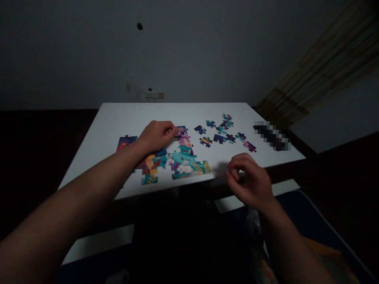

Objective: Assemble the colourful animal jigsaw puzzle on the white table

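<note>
My left hand (158, 136) reaches across a partly joined jigsaw puzzle (185, 167) with white rabbits on teal. Its thumb and forefinger pinch a purple puzzle piece (181, 131) at the upper right corner of the joined part. The left forearm and hand cover some of the puzzle's left and middle. Off the table's front edge, to the right of the puzzle, my right hand (251, 181) hovers with loosely curled fingers. Nothing shows between its thumb and fingertips. Several loose puzzle pieces (219, 139) lie scattered to the right of the joined part.
The white table (91, 150) stands before a grey wall with sockets (154, 95). A pixelated dark object (272, 136) lies at the table's right edge. Stringy curtains (314, 67) hang at the right. Below the front edge, a blue surface (308, 217) shows at lower right.
</note>
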The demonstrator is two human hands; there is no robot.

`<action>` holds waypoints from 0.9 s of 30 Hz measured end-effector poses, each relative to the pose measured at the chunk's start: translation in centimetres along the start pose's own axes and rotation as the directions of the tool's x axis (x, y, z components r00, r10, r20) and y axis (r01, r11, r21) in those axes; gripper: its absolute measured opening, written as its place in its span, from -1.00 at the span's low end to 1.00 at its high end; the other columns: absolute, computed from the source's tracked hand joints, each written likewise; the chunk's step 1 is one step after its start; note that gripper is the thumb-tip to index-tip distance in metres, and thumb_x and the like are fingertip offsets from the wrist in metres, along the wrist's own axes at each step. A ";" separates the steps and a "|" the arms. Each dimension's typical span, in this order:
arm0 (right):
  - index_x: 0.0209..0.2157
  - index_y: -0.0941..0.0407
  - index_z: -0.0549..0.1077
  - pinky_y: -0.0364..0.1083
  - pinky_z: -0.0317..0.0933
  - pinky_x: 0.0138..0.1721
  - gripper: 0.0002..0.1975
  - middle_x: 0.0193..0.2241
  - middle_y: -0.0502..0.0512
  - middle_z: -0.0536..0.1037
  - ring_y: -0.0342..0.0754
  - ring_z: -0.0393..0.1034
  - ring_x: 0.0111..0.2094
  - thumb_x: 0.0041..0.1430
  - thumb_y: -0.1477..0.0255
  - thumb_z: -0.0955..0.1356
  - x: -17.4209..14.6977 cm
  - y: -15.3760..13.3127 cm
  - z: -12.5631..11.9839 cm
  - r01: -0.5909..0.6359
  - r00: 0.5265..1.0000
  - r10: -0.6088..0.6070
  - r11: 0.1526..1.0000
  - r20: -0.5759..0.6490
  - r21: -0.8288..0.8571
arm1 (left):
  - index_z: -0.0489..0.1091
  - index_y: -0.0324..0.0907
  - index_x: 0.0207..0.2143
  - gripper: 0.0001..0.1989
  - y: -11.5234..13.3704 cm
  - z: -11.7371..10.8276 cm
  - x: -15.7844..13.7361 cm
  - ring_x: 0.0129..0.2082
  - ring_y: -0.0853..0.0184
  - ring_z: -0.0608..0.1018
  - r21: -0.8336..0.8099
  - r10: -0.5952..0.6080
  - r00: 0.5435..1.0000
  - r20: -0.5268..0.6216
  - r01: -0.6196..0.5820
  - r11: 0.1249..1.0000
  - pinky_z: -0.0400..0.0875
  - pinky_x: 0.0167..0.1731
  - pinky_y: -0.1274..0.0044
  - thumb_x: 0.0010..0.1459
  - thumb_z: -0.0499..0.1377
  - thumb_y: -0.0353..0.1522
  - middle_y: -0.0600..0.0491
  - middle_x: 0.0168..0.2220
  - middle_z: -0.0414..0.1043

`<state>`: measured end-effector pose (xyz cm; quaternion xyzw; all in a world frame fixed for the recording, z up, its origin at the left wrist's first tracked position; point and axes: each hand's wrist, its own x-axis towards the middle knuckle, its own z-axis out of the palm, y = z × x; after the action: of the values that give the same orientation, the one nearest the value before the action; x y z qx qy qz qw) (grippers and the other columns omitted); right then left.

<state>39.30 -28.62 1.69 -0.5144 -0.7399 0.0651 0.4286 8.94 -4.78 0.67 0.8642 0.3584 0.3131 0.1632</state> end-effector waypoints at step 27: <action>0.23 -0.14 0.65 0.31 0.65 0.19 -0.57 0.09 0.17 0.85 0.25 0.75 0.21 0.48 0.54 0.39 0.8 -2.0 3.7 0.360 0.898 -0.353 0.933 0.262 0.020 | 0.50 -0.09 -0.43 -0.62 0.5 0.0 0.2 -0.49 0.30 0.35 0.007 -0.108 0.990 0.090 0.108 0.994 0.12 -0.33 0.36 0.49 0.27 -0.18 0.11 -0.57 0.37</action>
<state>35.20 -27.60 0.87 -0.3632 -0.8724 0.0421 0.3244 9.28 -5.01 1.02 0.8571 0.3971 0.2640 0.1950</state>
